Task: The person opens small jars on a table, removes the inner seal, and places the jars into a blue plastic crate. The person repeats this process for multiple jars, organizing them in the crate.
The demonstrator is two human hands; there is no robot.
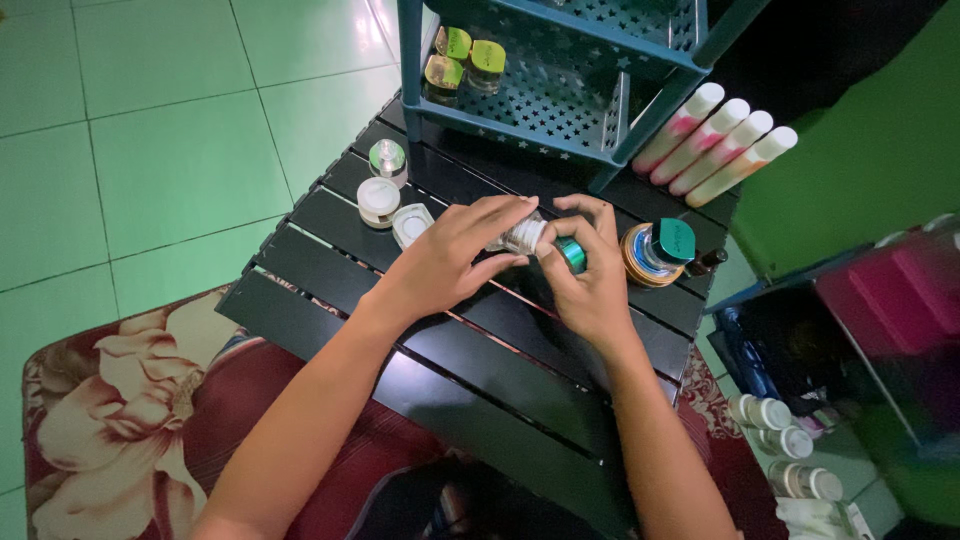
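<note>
My left hand [452, 256] grips a small clear jar [522, 237] over the middle of a black slatted table [330, 300]. My right hand [588, 268] meets it from the right and pinches a shiny green lid [572, 255] right beside the jar's mouth. Whether the lid touches the jar I cannot tell. Just right of my right hand stands a round jar with a teal cap [662, 250].
Three small white and silver jars [385, 190] sit at the table's left. A blue plastic rack [560, 90] at the back holds green-lidded jars [465, 58]. Pink and white tubes [715, 140] lean at the right. More bottles [785, 440] lie lower right. A floral cushion [130, 420] lies below.
</note>
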